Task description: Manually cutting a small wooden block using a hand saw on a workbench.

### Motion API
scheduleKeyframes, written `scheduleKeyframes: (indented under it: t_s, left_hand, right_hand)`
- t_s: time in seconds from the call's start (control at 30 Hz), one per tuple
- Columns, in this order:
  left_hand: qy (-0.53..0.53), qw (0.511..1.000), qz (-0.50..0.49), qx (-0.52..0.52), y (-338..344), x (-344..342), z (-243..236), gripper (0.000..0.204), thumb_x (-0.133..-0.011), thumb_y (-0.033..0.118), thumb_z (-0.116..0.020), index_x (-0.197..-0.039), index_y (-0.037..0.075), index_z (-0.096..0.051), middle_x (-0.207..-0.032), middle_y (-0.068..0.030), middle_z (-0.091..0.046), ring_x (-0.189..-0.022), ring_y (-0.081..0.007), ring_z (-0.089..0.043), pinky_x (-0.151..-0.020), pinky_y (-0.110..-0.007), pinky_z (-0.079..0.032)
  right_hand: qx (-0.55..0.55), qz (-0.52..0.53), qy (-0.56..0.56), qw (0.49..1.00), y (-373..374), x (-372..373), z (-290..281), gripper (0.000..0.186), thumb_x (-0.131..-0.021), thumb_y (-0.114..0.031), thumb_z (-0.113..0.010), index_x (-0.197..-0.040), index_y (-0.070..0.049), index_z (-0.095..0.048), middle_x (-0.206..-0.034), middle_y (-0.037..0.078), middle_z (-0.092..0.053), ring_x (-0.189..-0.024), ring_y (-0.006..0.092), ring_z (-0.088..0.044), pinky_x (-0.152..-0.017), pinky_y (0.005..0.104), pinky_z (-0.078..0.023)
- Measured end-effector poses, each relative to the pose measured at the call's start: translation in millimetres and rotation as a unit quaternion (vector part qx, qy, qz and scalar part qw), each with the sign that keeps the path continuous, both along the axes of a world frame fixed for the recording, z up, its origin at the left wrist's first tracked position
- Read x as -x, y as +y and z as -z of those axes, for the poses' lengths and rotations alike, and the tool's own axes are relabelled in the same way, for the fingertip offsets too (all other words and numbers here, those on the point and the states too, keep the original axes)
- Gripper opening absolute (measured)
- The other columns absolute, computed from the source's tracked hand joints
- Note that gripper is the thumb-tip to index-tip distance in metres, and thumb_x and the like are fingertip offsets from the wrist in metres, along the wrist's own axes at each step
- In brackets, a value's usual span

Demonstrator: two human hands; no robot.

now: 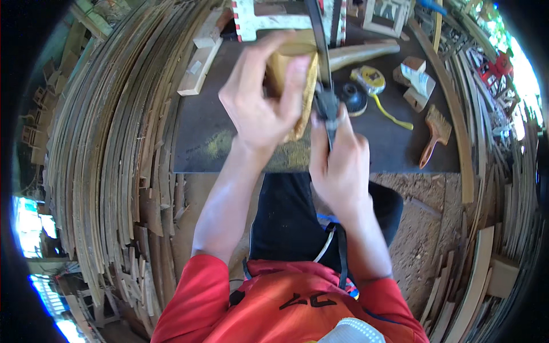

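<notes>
Over the dark tabletop (211, 117), my left hand (254, 100) is closed around a yellowish wooden block (286, 66), thumb on its near side and fingers over the far one. My right hand (345, 166) grips the dark handle of a long, flat, file-like tool (322, 48). Its narrow blade points away from me and lies along the block's right side; whether it bears on the wood I cannot tell. Blur hides the blade's edge. Yellow wood dust (291, 157) is scattered on the tabletop below the block.
Right of my hands lie a black tape roll (353, 98), a yellow tape measure (369, 79), a wooden stick (366, 55), wood offcuts (416, 86) and a brush (436, 134). A pale wood strip (199, 67) rests at left. Stacked timber (108, 114) flanks the table.
</notes>
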State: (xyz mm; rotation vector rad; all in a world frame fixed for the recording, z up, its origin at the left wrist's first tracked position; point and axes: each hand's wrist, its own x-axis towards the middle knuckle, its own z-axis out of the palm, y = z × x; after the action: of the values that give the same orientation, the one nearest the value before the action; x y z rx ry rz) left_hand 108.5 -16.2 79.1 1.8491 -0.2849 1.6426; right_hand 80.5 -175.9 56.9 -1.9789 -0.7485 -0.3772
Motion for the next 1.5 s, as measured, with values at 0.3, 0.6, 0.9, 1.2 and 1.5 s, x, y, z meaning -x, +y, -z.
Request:
scheduleKeyframes:
  t_s: [0.3, 0.6, 0.9, 1.2, 1.5]
  left_hand:
    - [0.007, 0.999, 0.026, -0.036, -12, 16, -11, 0.03, -0.09, 0.021, -0.081, -0.113, 0.003, -0.072, -0.095, -0.0137, -0.075, -0.075, -0.0229, -0.075, -0.064, -0.031, -0.057]
    - [0.027, 1.0, -0.005, -0.014, -7, 14, -12, 0.027, -0.093, 0.017, -0.078, -0.115, 0.003, -0.072, -0.094, -0.0141, -0.074, -0.074, -0.0237, -0.072, -0.063, -0.034, -0.056]
    - [0.06, 0.997, -0.048, 0.03, -4, 7, -8, 0.028, -0.096, 0.024, -0.075, -0.116, 0.004, -0.072, -0.094, -0.0148, -0.076, -0.077, -0.0206, -0.076, -0.065, -0.033, -0.058]
    - [0.067, 0.995, -0.046, 0.054, 3, 3, -4, 0.028, -0.099, 0.026, -0.072, -0.116, 0.005, -0.072, -0.091, -0.013, -0.075, -0.074, -0.0195, -0.074, -0.063, -0.031, -0.057]
    - [0.146, 0.975, -0.062, 0.155, 32, -10, -11, 0.033, -0.108, 0.032, -0.061, -0.123, 0.005, -0.07, -0.1, -0.0106, -0.075, -0.094, -0.0112, -0.069, -0.07, -0.025, -0.052]
  right_hand:
    - [-0.057, -0.005, 0.022, 0.998, -2, 12, -9, 0.028, -0.098, -0.012, -0.065, -0.117, 0.007, -0.056, -0.062, 0.021, -0.062, -0.057, 0.0415, -0.066, -0.051, 0.0467, -0.052]
    - [-0.002, 0.004, -0.03, 1.0, -33, 34, 35, 0.039, -0.098, -0.017, -0.067, -0.124, 0.011, -0.058, -0.063, 0.02, -0.064, -0.054, 0.0359, -0.068, -0.052, 0.0457, -0.054]
    - [0.06, 0.003, 0.045, 0.997, -37, 41, 24, 0.025, -0.1, -0.017, -0.064, -0.112, 0.005, -0.06, -0.061, 0.018, -0.063, -0.053, 0.0374, -0.067, -0.051, 0.0459, -0.053]
    - [0.048, -0.036, 0.075, 0.995, -65, 50, 37, 0.011, -0.099, -0.008, -0.064, -0.104, -0.001, -0.058, -0.065, 0.014, -0.063, -0.055, 0.034, -0.066, -0.049, 0.0415, -0.048]
    - [0.124, -0.011, 0.103, 0.987, -60, 73, 78, 0.021, -0.101, -0.018, -0.064, -0.106, 0.002, -0.06, -0.059, 0.018, -0.062, -0.051, 0.0392, -0.065, -0.047, 0.0475, -0.048]
